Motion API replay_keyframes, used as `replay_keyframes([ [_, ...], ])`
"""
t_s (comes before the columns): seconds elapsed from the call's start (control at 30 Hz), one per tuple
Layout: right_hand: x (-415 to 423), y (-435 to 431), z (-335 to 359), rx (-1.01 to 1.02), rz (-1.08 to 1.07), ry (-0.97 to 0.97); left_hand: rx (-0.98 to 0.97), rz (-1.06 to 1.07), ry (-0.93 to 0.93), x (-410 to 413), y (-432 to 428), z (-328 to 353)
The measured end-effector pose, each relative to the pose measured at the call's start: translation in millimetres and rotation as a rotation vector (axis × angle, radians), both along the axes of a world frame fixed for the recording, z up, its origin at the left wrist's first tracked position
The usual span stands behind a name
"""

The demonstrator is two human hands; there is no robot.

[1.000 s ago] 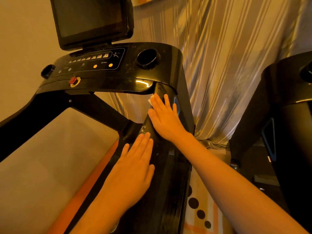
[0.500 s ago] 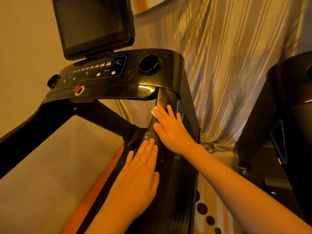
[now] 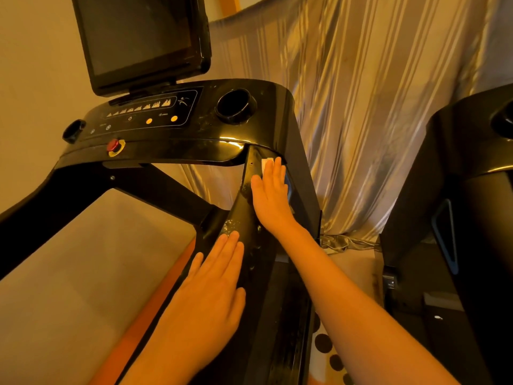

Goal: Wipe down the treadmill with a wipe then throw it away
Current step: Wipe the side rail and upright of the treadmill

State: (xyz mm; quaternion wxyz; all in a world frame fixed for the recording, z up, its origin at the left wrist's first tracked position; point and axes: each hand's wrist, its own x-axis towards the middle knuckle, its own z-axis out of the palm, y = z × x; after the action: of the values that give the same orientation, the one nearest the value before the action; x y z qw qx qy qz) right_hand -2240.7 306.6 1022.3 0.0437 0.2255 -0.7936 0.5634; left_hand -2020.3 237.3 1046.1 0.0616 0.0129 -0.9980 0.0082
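Note:
A black treadmill fills the view, with a dark screen [image 3: 141,37] above its glossy console [image 3: 172,126]. My right hand [image 3: 270,195] lies flat with straight fingers on the right upright [image 3: 249,226], just below the console. It presses a white wipe [image 3: 266,165] against the upright; only a corner of the wipe shows past the fingertips. My left hand [image 3: 213,284] rests flat and open lower on the same upright. Pale smears mark the black surface between the two hands.
A red stop button [image 3: 113,145] and a round cup holder [image 3: 234,105] sit on the console. A striped curtain [image 3: 361,107] hangs behind. A second black machine [image 3: 466,204] stands close on the right. Cables [image 3: 341,243] lie on the floor between the machines.
My right hand has slid the wipe up the upright toward the underside of the console. My left hand stays flat on the lower part of the upright.

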Motion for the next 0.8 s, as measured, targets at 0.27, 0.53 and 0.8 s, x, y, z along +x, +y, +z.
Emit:
replay_keyframes([
  [0.27,1.8,8.3,-24.8,-0.079,0.129,0.140,-0.014,0.005,0.031,-4.0,-2.7,-4.1],
  [0.53,-39.7,3.5,-4.3,0.092,0.045,0.173,-0.016,0.052,-0.057,-4.4,5.0,6.2],
  [0.8,-8.9,3.8,-13.6,-0.082,0.063,0.057,-0.026,0.003,-0.041,-3.2,0.8,1.8],
])
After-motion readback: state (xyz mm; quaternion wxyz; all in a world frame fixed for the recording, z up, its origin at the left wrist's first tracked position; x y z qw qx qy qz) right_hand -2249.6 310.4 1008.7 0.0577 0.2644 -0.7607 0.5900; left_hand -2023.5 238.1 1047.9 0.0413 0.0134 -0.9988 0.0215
